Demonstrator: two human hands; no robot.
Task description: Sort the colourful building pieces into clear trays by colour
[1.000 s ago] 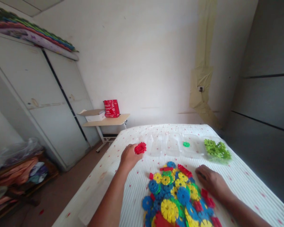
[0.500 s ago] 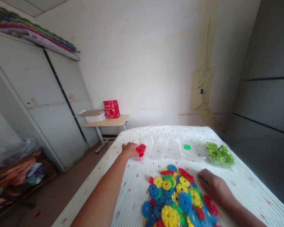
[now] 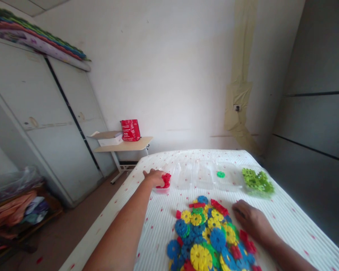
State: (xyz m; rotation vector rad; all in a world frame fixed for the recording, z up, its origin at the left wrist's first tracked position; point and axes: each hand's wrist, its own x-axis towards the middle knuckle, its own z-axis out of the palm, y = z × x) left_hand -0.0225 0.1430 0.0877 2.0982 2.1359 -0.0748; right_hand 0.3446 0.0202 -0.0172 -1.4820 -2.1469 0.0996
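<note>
Your left hand (image 3: 154, 177) rests curled on the red pieces (image 3: 165, 180) in the clear tray (image 3: 183, 177) on the bed (image 3: 158, 218); they look light, stiff, notched plastic; pinch by the rims; right hand (image 3: 250, 218) lies loosely flat beside the pile (image 3: 209, 237).

The pile of plastic discs (image 3: 211, 237) runs off the bottom edge, and the left hand (image 3: 154, 177) hides its grip.

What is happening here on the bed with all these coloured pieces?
A person is handling plastic gear pieces on a bed. The left hand rests on red pieces in a clear container at the far left. The right hand lies flat on the mixed pile. Green pieces fill the far right container.
</note>
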